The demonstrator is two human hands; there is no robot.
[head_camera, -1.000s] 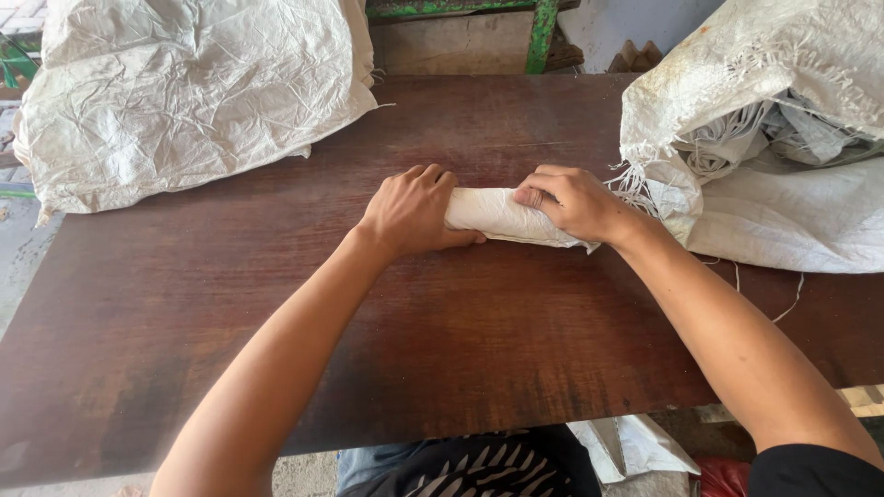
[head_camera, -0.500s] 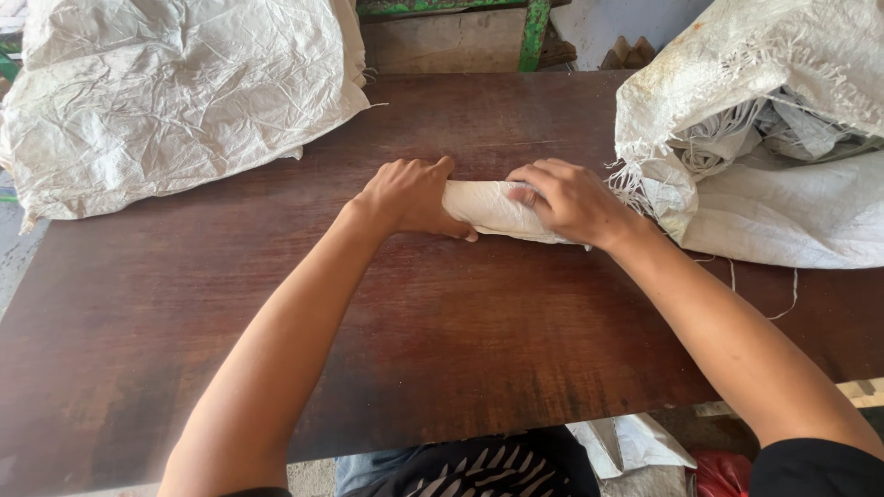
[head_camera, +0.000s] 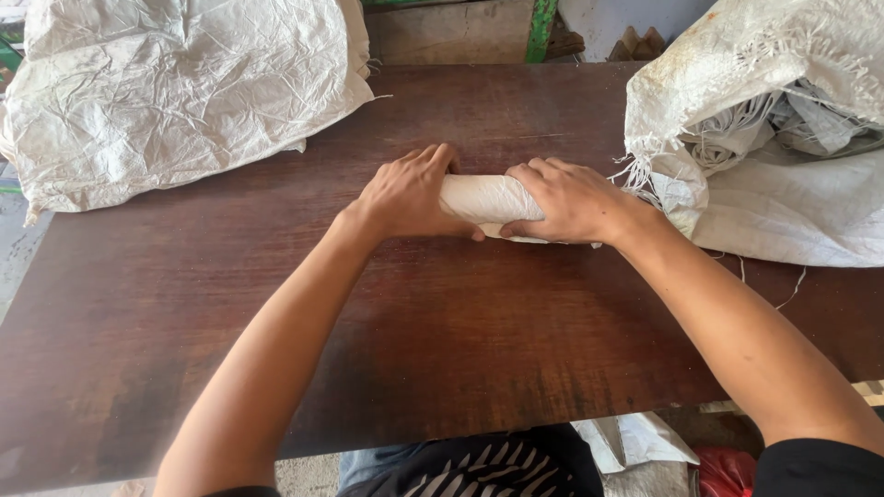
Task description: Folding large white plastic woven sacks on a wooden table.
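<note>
Since half a second earlier, both hands had crept slightly toward the upper edge of the frame with the roll, which otherwise looked much the same.

Table (head_camera: 442, 368): a dark brown wooden top that filled most of the frame, bare across its lower half.

Left sack (head_camera: 175, 92): a large crumpled white woven sack that lay flat in the upper left, partly overhanging the table's edge.

Right sack (head_camera: 764, 138): a bulkier white woven sack in the upper right, its frayed mouth turned toward the centre, loose strands hanging beside the right wrist.

Roll (head_camera: 486, 198): a white woven sack wound into a tight cylinder, lying crosswise on the table just above the centre of the frame, between the two large sacks. Only its middle section showed; both ends were covered.

Left hand (head_camera: 410, 195): closed over the roll's left end, fingers curled across the top, thumb underneath.

Right hand (head_camera: 571, 202): closed over the right end in the same way, thumb tucked along the near side.

Progress, as judged: the rolling appeared nearly or wholly complete, since no flat, unrolled portion was visible; whether a loose tail remained beneath the hands could not be told. The roll had not yet been released or set aside.
</note>
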